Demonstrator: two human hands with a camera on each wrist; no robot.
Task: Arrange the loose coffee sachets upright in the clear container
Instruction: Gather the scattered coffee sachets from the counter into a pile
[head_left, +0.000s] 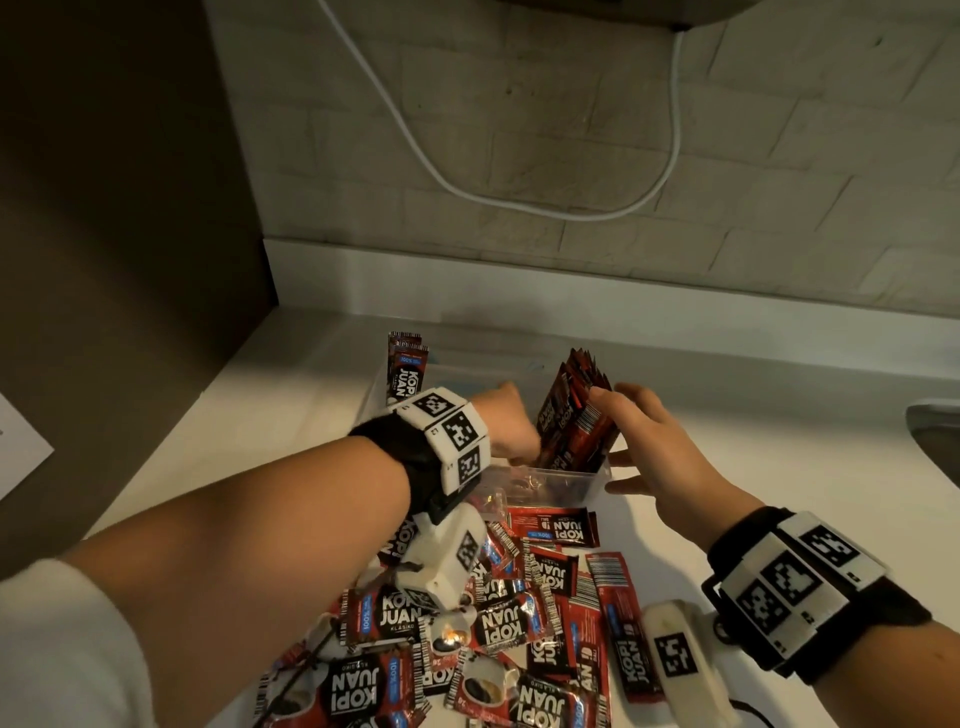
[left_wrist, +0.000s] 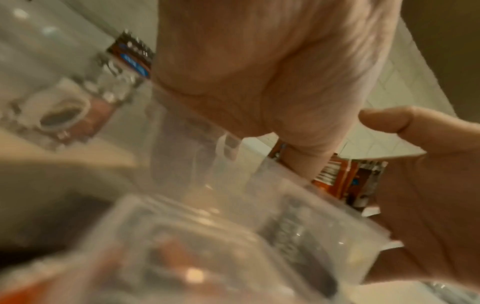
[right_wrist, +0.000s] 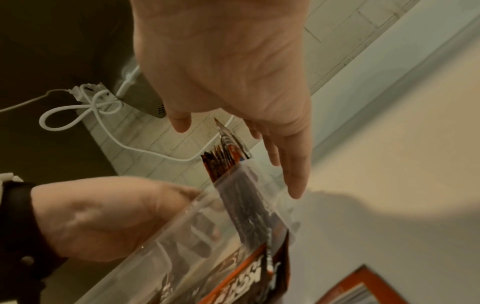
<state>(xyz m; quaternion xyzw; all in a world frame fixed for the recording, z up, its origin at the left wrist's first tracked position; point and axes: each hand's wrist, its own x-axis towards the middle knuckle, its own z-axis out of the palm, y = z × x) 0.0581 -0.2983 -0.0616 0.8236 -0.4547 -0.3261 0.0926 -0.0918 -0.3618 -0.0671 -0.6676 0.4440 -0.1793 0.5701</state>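
A white table (head_left: 727, 415) runs up to a pale tiled wall (head_left: 571, 130), down which a white cable (head_left: 415, 130) loops. On the near part of the table lies a loose heap of red-and-black coffee sachets (head_left: 493, 623), flat and overlapping. Just beyond the heap stands the clear container (head_left: 571, 475); a bundle of sachets (head_left: 571, 415) stands upright at its right end, leaning a little, and a couple more sachets (head_left: 405, 369) stand at its far left corner. The left hand (head_left: 504, 421) reaches down inside the container beside the bundle, its fingers curled; whether they hold anything I cannot tell. The right hand (head_left: 644, 452) rests against the bundle's right side, fingers (right_wrist: 293, 176) straight and spread wide, with the lower ones by the container's outer wall. Both wrists wear black straps with white marker blocks (head_left: 457, 431).
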